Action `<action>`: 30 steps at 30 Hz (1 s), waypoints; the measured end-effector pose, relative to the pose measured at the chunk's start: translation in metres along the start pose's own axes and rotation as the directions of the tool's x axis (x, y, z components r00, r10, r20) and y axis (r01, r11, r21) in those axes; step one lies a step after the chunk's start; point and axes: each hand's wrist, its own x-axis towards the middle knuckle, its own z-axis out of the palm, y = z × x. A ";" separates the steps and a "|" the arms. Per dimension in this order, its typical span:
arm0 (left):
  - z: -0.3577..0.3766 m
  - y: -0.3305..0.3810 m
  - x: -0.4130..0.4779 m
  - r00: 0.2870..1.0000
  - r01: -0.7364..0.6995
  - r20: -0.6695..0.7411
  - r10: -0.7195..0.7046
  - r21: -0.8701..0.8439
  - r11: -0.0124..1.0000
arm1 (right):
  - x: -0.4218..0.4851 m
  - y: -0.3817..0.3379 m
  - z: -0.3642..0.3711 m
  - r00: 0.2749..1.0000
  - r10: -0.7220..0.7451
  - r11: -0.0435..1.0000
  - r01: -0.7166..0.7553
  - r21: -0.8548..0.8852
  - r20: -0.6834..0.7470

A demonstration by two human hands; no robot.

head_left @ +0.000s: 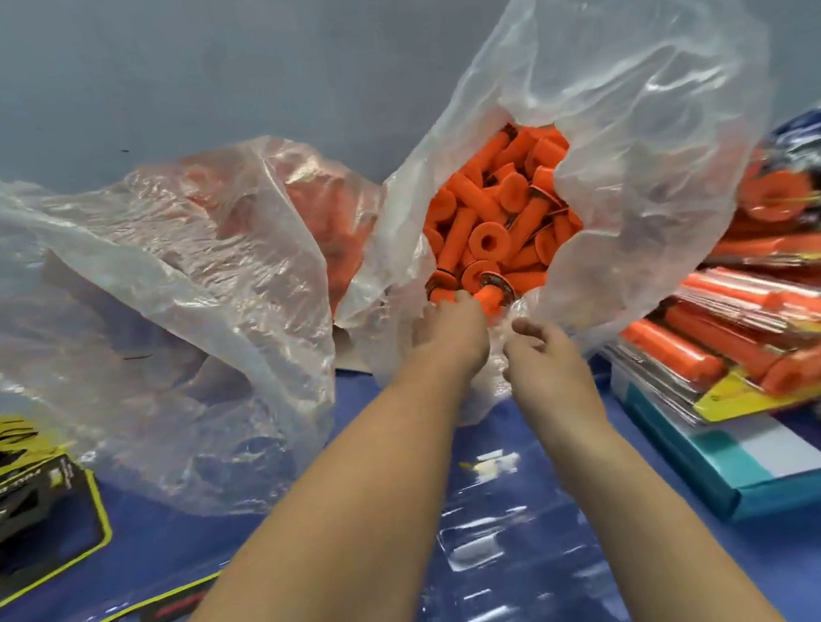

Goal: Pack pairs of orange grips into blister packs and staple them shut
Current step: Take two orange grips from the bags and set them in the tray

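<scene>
Forearms point(372, 522) cross the empty blister pack point(506, 557) to the bag point(634, 128) mouth; left hand point(452, 329) curls round one orange grip point(493, 297), likely drawing a pair; right hand point(540, 354) loosely curled beside, hold unclear; bag gapes toward the reach.

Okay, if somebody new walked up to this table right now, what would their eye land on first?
Most likely the big clear bag standing open at centre right, heaped with bright orange grips. At its mouth the left hand holds one grip, with the right hand loosely curled beside it. At the far right, a stack of filled blister packs repeats the orange.
</scene>
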 end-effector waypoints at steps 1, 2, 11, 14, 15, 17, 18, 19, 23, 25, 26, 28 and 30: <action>0.005 0.001 0.005 1.000 0.004 -0.010 -0.004 0.058 0.998 | 0.001 0.003 -0.002 1.000 -0.007 1.000 0.007 -0.012 0.002; 0.010 0.003 0.009 1.000 0.004 -0.025 -0.001 0.103 0.995 | 0.002 0.006 -0.003 1.000 -0.006 1.000 0.006 -0.020 0.001; -0.032 -0.016 -0.073 0.946 -0.325 -0.197 0.259 -0.577 0.749 | -0.014 -0.012 -0.008 0.977 -0.212 0.959 0.200 0.201 0.037; -0.049 -0.037 -0.136 0.913 -0.407 -0.261 0.312 -0.615 0.676 | -0.040 -0.030 -0.008 0.915 -0.387 0.895 0.345 0.283 0.111; -0.055 -0.046 -0.153 0.906 -0.422 -0.284 0.313 -0.595 0.684 | -0.052 -0.035 -0.006 0.891 -0.429 0.881 0.376 0.287 0.152; -0.070 -0.067 -0.182 0.891 -0.435 -0.352 0.288 -0.472 0.767 | -0.077 -0.040 0.002 0.840 -0.487 0.861 0.417 0.291 0.238; -0.078 -0.078 -0.196 0.873 -0.428 -0.418 0.250 -0.413 0.804 | -0.088 -0.041 0.006 0.819 -0.507 0.853 0.432 0.292 0.269; -0.087 -0.089 -0.210 0.845 -0.420 -0.495 0.202 -0.381 0.824 | -0.099 -0.041 0.009 0.801 -0.520 0.848 0.446 0.285 0.296; -0.110 -0.112 -0.259 0.699 -0.458 -0.677 0.231 -0.175 0.872 | -0.131 -0.042 0.021 0.718 -0.572 0.820 0.516 0.248 0.397; -0.110 -0.116 -0.274 0.659 -0.454 -0.693 0.291 -0.059 0.889 | -0.144 -0.040 0.027 0.678 -0.580 0.808 0.547 0.216 0.451; -0.110 -0.118 -0.279 0.648 -0.440 -0.699 0.304 -0.017 0.898 | -0.150 -0.039 0.030 0.662 -0.577 0.804 0.562 0.194 0.478; -0.109 -0.124 -0.288 0.642 -0.412 -0.704 0.304 0.019 0.911 | -0.158 -0.037 0.036 0.644 -0.564 0.795 0.593 0.129 0.518; -0.109 -0.131 -0.296 0.650 -0.399 -0.708 0.278 -0.006 0.917 | -0.163 -0.037 0.041 0.630 -0.561 0.771 0.634 0.062 0.537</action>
